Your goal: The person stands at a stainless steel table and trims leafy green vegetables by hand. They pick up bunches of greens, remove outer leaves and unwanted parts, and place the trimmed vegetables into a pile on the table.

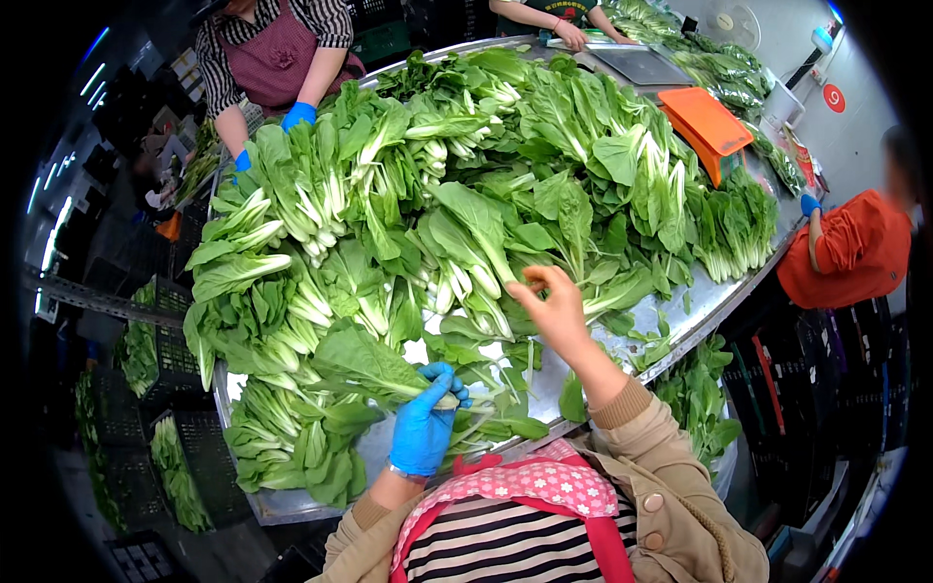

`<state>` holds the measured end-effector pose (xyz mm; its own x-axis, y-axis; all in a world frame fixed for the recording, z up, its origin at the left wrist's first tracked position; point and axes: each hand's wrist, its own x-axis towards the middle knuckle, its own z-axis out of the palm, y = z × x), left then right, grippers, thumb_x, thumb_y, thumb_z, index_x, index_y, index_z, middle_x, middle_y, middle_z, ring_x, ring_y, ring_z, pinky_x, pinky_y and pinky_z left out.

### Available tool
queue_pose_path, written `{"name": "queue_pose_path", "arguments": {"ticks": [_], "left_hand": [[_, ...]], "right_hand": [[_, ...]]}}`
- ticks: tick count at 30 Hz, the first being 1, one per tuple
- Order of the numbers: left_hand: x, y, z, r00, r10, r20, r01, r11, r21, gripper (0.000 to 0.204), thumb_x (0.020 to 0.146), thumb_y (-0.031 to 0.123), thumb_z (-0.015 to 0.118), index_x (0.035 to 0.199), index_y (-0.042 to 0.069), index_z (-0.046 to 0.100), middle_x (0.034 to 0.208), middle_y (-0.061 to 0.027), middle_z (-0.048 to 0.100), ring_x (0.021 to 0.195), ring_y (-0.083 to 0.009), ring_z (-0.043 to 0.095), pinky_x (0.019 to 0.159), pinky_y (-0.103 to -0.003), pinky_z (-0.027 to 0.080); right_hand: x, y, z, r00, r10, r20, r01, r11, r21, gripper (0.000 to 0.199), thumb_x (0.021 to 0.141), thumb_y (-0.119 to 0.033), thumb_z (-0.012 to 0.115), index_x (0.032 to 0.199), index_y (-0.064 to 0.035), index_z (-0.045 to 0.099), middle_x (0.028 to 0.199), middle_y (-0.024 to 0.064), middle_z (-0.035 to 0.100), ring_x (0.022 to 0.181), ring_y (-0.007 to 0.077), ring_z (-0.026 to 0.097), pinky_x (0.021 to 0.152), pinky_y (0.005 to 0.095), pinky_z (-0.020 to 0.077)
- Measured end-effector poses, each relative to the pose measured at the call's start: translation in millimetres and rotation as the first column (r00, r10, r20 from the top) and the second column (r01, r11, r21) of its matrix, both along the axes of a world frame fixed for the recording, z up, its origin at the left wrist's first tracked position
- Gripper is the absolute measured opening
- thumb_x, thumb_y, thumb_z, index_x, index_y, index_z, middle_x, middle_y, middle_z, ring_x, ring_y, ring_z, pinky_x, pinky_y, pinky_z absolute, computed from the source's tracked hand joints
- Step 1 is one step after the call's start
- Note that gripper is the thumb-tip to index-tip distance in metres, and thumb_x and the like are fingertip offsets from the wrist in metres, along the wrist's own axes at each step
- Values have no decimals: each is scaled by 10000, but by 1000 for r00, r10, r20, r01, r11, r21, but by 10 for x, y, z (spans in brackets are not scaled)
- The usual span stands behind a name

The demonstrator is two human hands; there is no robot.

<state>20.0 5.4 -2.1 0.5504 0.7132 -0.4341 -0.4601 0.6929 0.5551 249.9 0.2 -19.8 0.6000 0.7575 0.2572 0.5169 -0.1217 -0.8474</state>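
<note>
From the head camera, the left hand (425,425) — in a blue glove — is closed around the stem end of a bok choy bunch (374,369) whose leaves fan out to its left. The bare right hand (557,309) is raised just beyond, fingers pinched together, touching the heaped greens (437,185) on the metal table (680,325) — whether it grips a leaf cannot be told.

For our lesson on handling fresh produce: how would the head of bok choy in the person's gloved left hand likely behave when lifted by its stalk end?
The bok choy would probably flop: its broad leaves already droop away from the left hand. It looks light for its size, being mostly thin leaf. The pale stalks seem crisp, so they might snap if bent.
</note>
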Motion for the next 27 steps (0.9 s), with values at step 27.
{"name": "queue_pose_path", "arguments": {"ticks": [27], "left_hand": [[-96,-40,-119,998,-65,-6,65,997,43,115,864,72,527,976,47,543,870,-84,590,771,-186,583,696,-319,500]], "right_hand": [[120,-183,348,641,154,-752,73,963,260,215,864,-134,535,1017,17,551,843,46,594,753,139,566,625,253,444]]}}
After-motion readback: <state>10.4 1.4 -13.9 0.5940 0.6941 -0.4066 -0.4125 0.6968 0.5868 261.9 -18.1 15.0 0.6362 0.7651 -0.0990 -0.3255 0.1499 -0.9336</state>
